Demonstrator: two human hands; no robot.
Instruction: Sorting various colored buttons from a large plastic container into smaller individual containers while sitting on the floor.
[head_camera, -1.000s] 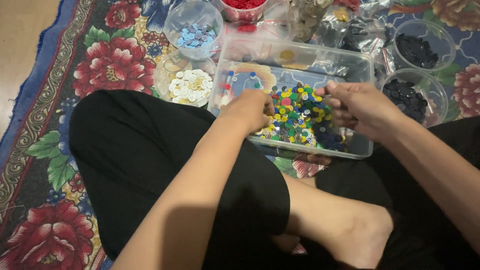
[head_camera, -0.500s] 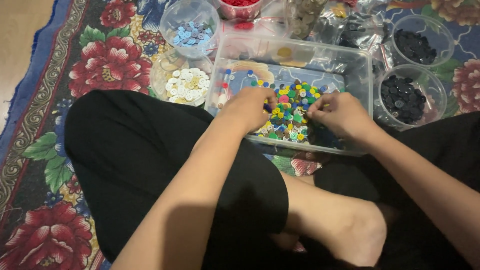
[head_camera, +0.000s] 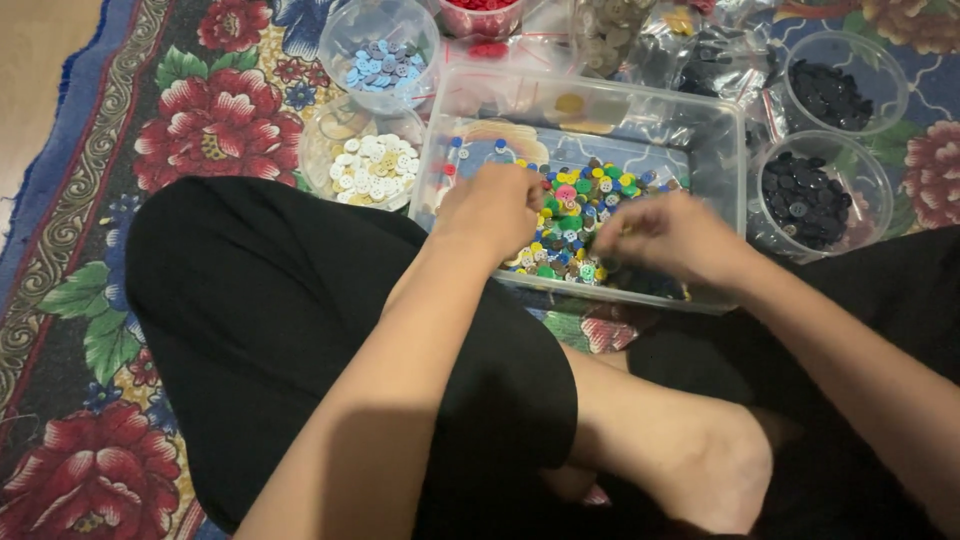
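A clear rectangular plastic tub (head_camera: 720, 130) sits on the rug in front of my crossed legs. A heap of mixed coloured buttons (head_camera: 580, 215) lies in it. My left hand (head_camera: 492, 208) rests over the left side of the heap, fingers curled down into the buttons. My right hand (head_camera: 672, 240) is over the right side, fingertips pinched together among the buttons. Whether either hand holds a button is hidden by the fingers.
Round clear cups stand around the tub: light blue buttons (head_camera: 380, 62), white buttons (head_camera: 372, 170), red buttons (head_camera: 480, 8), and two with black buttons (head_camera: 805, 198) (head_camera: 828, 92). Plastic bags of buttons (head_camera: 690, 55) lie behind. A floral rug (head_camera: 215, 125) covers the floor.
Both hands stay in the tub; my right hand has shifted left toward the button heap and lowered its fingers into it. The view has tilted slightly.
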